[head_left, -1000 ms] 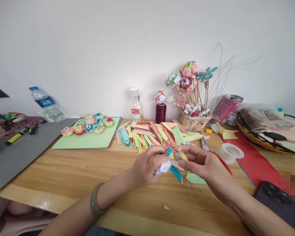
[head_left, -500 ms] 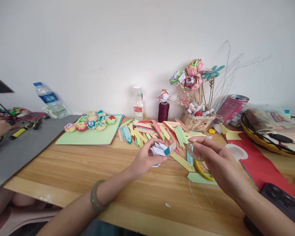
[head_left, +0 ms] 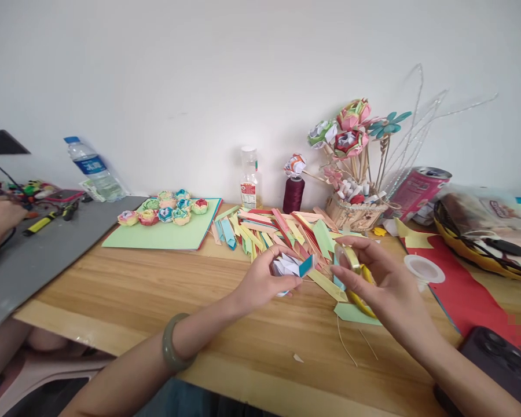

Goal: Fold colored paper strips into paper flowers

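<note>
Between the fingers and thumb of my left hand [head_left: 264,277] is a folded paper flower [head_left: 285,266], white with a blue folded strip [head_left: 306,266] jutting out on its right. My right hand [head_left: 380,278] pinches a small roll of clear tape [head_left: 348,258] by its rim, a short way right of the flower. Just below that roll, partly hidden by my right hand, a yellow ring [head_left: 365,292] rests on the table. Behind both hands spreads a pile of folded paper strips [head_left: 282,229] in several colours.
Finished paper flowers [head_left: 165,214] lie on green paper [head_left: 156,238] at the left. A thread spool [head_left: 293,195], a bottle [head_left: 249,179] and a flower basket [head_left: 353,213] stand behind. A phone [head_left: 488,368] lies at the right front; another person's hand [head_left: 2,217] is far left.
The tape roll in my right hand has turned from nearly face-on to more edge-on. My left hand still holds the paper flower. The whole view has shifted slightly.
</note>
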A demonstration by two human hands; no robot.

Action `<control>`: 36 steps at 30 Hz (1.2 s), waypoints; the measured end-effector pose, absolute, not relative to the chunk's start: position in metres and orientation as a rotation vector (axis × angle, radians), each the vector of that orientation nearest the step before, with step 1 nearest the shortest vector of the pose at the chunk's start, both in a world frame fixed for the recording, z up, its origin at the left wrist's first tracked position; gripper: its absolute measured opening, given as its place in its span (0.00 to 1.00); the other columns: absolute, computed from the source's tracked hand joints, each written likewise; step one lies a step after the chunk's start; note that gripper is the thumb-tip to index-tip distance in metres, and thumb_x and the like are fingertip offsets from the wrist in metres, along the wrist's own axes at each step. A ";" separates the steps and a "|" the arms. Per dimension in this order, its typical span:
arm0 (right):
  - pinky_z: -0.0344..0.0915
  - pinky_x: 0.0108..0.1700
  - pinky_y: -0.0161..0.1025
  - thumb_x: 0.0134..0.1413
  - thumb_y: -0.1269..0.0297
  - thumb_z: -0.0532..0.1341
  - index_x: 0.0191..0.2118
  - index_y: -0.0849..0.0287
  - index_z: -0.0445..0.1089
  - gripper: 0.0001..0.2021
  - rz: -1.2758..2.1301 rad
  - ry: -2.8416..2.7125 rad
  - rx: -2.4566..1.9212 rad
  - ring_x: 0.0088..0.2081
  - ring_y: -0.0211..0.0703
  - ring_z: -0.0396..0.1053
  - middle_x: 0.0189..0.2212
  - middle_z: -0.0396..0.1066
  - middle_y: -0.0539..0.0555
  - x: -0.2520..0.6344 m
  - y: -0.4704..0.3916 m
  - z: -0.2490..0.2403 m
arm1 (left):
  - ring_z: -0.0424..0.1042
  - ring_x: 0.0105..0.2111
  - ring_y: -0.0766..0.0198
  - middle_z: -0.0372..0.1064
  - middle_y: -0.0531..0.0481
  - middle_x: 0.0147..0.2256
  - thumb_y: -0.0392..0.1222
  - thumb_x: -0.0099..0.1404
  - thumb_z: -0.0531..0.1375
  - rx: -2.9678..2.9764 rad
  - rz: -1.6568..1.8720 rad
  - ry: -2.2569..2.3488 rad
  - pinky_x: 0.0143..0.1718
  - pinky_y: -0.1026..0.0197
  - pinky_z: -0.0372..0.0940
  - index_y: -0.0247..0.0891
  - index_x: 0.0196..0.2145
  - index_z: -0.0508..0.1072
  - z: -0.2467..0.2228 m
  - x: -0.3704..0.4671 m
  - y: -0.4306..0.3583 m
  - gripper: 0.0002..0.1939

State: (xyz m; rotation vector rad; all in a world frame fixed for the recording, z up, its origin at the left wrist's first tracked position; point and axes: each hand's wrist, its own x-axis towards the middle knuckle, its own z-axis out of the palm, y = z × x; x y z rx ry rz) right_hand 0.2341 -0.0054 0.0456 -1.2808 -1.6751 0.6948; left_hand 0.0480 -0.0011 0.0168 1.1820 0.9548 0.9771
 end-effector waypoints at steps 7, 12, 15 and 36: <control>0.62 0.34 0.38 0.48 0.60 0.59 0.47 0.56 0.60 0.18 0.401 -2.014 -1.207 0.32 0.42 0.64 0.30 0.64 0.51 0.227 -0.007 0.039 | 0.64 0.21 0.71 0.63 0.57 0.23 0.35 0.47 0.62 1.254 0.871 0.975 0.23 0.67 0.60 0.37 0.37 0.62 0.019 0.052 -0.006 0.18; 0.63 0.32 0.36 0.51 0.61 0.57 0.47 0.57 0.61 0.17 0.456 -2.088 -1.197 0.30 0.40 0.65 0.28 0.64 0.51 0.224 -0.008 0.040 | 0.65 0.21 0.69 0.64 0.56 0.22 0.36 0.46 0.62 1.249 0.767 1.003 0.24 0.65 0.61 0.36 0.34 0.63 0.023 0.052 -0.006 0.16; 0.63 0.32 0.36 0.51 0.61 0.57 0.47 0.56 0.61 0.17 0.486 -2.101 -1.199 0.30 0.40 0.65 0.28 0.63 0.50 0.224 -0.008 0.038 | 0.62 0.22 0.72 0.63 0.56 0.23 0.34 0.47 0.60 1.326 0.775 1.076 0.23 0.68 0.57 0.35 0.32 0.65 0.024 0.051 -0.006 0.12; 0.62 0.31 0.34 0.51 0.62 0.58 0.47 0.58 0.61 0.17 0.532 -2.094 -1.241 0.28 0.38 0.63 0.26 0.61 0.48 0.219 -0.010 0.030 | 0.62 0.26 0.67 0.67 0.53 0.27 0.38 0.47 0.58 1.658 0.744 1.319 0.25 0.66 0.55 0.37 0.30 0.68 0.022 0.053 -0.008 0.09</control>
